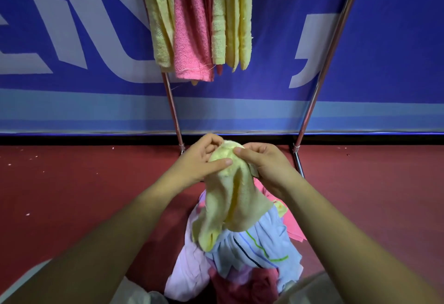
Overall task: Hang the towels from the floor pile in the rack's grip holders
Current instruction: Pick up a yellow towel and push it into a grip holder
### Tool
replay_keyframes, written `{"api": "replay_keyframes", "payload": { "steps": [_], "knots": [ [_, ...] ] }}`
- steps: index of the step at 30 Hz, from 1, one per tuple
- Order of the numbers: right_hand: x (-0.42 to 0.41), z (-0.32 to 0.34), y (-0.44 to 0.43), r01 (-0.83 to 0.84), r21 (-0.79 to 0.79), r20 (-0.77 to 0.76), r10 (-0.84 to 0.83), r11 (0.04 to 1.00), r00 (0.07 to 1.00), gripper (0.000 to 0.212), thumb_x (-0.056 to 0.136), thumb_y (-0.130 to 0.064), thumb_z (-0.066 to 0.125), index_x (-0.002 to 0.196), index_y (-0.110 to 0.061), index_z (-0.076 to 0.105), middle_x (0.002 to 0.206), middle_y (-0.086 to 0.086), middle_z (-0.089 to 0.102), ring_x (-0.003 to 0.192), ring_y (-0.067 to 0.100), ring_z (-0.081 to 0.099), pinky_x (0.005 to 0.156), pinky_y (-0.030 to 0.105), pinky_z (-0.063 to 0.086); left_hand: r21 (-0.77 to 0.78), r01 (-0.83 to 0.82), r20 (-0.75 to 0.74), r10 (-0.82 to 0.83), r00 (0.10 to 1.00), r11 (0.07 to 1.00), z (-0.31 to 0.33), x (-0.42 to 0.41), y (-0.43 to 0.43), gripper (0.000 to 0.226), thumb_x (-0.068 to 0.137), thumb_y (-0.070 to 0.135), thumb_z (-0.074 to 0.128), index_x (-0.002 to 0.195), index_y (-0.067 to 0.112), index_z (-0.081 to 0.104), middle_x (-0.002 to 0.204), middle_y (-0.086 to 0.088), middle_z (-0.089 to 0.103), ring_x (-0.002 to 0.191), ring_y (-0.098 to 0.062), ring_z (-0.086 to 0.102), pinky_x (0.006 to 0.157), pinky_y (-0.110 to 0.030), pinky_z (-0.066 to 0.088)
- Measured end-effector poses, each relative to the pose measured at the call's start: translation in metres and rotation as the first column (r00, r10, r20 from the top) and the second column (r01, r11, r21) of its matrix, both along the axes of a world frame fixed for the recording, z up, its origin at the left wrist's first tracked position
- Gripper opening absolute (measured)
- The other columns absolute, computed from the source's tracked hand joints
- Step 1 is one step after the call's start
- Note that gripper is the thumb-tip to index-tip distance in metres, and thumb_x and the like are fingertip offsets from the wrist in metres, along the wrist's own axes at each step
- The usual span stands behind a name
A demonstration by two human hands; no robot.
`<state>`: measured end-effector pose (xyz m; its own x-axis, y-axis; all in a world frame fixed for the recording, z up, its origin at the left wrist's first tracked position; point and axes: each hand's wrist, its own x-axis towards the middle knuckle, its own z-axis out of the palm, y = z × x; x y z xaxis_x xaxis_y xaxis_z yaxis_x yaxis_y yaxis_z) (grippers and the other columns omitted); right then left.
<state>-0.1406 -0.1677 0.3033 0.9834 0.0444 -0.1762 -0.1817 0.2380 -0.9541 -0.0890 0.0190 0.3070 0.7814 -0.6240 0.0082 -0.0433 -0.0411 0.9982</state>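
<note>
Where the two hands meet, just in front of the rack's feet, a yellow towel (230, 202) hangs from them above the floor pile (240, 263). The left hand (204, 157) has its grip closed on the bunched top of that towel: the thumb lies flat across the near side of the cloth and the fingers curl round the far side. The right hand (262, 162) grasps the same bunched top from the right, its thumb tip pressed onto the cloth just beside the left thumb, its fingers curled behind.

Below the hands the yellow towel falls in loose folds. Its lower end overlaps the pile, though contact cannot be told. Uppermost in the pile is a pale blue towel (262, 243) with thin dark, blue and green stripes. A lilac towel (185, 270) lies at its left, a dark red towel (242, 287) at the near edge, and a pink towel (293, 222) pokes out on the right, flat on the red floor (84, 183).

On the far side, the rack's left pole (171, 109) and right pole (322, 82), both shiny metal, rise slanting from the floor. From the top of the frame hang a pale yellow cloth (161, 27) at the left, a pink cloth (192, 34) beside it, and more yellow cloths (230, 20) to the right, all side by side. What holds them is out of frame. Behind stretches a blue banner (72, 99) with large white letters.
</note>
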Motion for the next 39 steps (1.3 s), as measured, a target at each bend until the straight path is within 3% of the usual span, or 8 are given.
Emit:
{"api": "replay_keyframes", "payload": {
  "steps": [7, 14, 18, 20, 24, 30, 36, 39],
  "knots": [
    [0.003, -0.006, -0.006, -0.1, -0.348, 0.062, 0.13, 0.932, 0.99, 0.016, 0.084, -0.016, 0.079, 0.083, -0.003, 0.069, 0.069, 0.008, 0.066, 0.062, 0.014, 0.058, 0.059, 0.024, 0.045, 0.121, -0.248, 0.21, 0.22, 0.953, 0.961, 0.003, 0.001, 0.004, 0.011, 0.095, 0.018, 0.064, 0.088, 0.011, 0.069, 0.07, 0.003, 0.062, 0.064, -0.007, 0.054, 0.06, -0.025, 0.041],
    [0.007, -0.05, -0.024, -0.285, -0.835, -0.199, 0.224, 0.472, 0.954, 0.024, 0.078, -0.019, 0.073, 0.077, 0.003, 0.063, 0.062, 0.003, 0.054, 0.057, 0.017, 0.048, 0.056, 0.037, 0.047, -0.016, -0.411, 0.102, 0.411, 0.906, 0.911, 0.008, 0.008, 0.012, 0.016, 0.096, 0.021, 0.062, 0.087, 0.008, 0.065, 0.074, -0.01, 0.061, 0.068, -0.019, 0.053, 0.058, -0.026, 0.041],
    [-0.003, -0.067, -0.038, -0.332, -0.834, -0.294, 0.154, 0.44, 0.943, 0.005, 0.083, -0.005, 0.065, 0.083, -0.01, 0.065, 0.038, -0.025, 0.049, 0.045, 0.004, 0.049, 0.047, 0.016, 0.032, -0.064, -0.526, 0.066, 0.529, 0.846, 0.848, 0.006, 0.015, 0.027, 0.028, 0.09, 0.03, 0.062, 0.087, 0.003, 0.06, 0.075, -0.011, 0.058, 0.069, -0.018, 0.051, 0.059, -0.029, 0.038],
    [-0.006, -0.076, -0.049, -0.302, -0.849, -0.3, 0.074, 0.435, 0.951, 0.025, 0.081, -0.005, 0.064, 0.06, -0.019, 0.065, 0.04, -0.014, 0.045, 0.047, 0.008, 0.034, 0.052, 0.024, 0.032, -0.024, -0.581, 0.096, 0.581, 0.808, 0.813, 0.005, 0.019, 0.034, 0.024, 0.093, 0.027, 0.061, 0.085, 0.004, 0.06, 0.073, -0.009, 0.057, 0.068, -0.018, 0.05, 0.06, -0.03, 0.038],
    [-0.001, -0.073, -0.076, -0.027, -0.804, -0.179, -0.198, 0.594, 0.964, 0.022, 0.082, -0.013, 0.075, 0.068, -0.001, 0.064, 0.061, 0.009, 0.052, 0.053, 0.017, 0.04, 0.056, 0.03, 0.036, 0.057, -0.704, 0.158, 0.69, 0.707, 0.708, 0.014, 0.029, 0.043, 0.018, 0.093, 0.024, 0.06, 0.079, 0.013, 0.062, 0.069, 0.001, 0.06, 0.066, -0.013, 0.052, 0.066, -0.032, 0.041],
    [0.026, 0.036, -0.089, 0.457, -0.705, 0.287, -0.371, 0.542, 0.883, 0.028, 0.102, -0.035, 0.049, 0.08, -0.018, 0.046, 0.068, -0.002, 0.051, 0.064, 0.019, 0.05, 0.059, 0.034, 0.041, 0.085, -0.745, 0.272, 0.704, 0.656, 0.661, 0.069, 0.057, 0.035, 0.029, 0.08, 0.04, 0.056, 0.078, 0.012, 0.062, 0.073, -0.003, 0.063, 0.071, -0.018, 0.053, 0.071, -0.038, 0.047],
    [0.054, 0.173, -0.109, 0.57, -0.311, 0.407, -0.436, 0.761, 0.803, 0.006, 0.094, -0.004, 0.062, 0.095, -0.01, 0.064, 0.086, 0.014, 0.064, 0.072, 0.022, 0.063, 0.061, 0.033, 0.06, -0.023, -0.812, 0.369, 0.76, 0.535, 0.583, 0.184, 0.085, 0.016, 0.018, 0.093, 0.031, 0.055, 0.089, 0.018, 0.066, 0.091, -0.005, 0.068, 0.086, -0.025, 0.06, 0.071, -0.033, 0.044],
    [0.058, 0.213, -0.122, 0.605, -0.334, 0.452, -0.441, 0.723, 0.775, 0.015, 0.085, -0.001, 0.062, 0.098, -0.007, 0.068, 0.09, 0.013, 0.07, 0.073, 0.022, 0.07, 0.07, 0.036, 0.061, 0.027, -0.84, 0.521, 0.71, 0.475, 0.542, 0.221, 0.093, 0.011, 0.021, 0.097, 0.025, 0.052, 0.098, 0.009, 0.065, 0.097, -0.01, 0.066, 0.091, -0.03, 0.058, 0.07, -0.03, 0.038]
  ]
}}
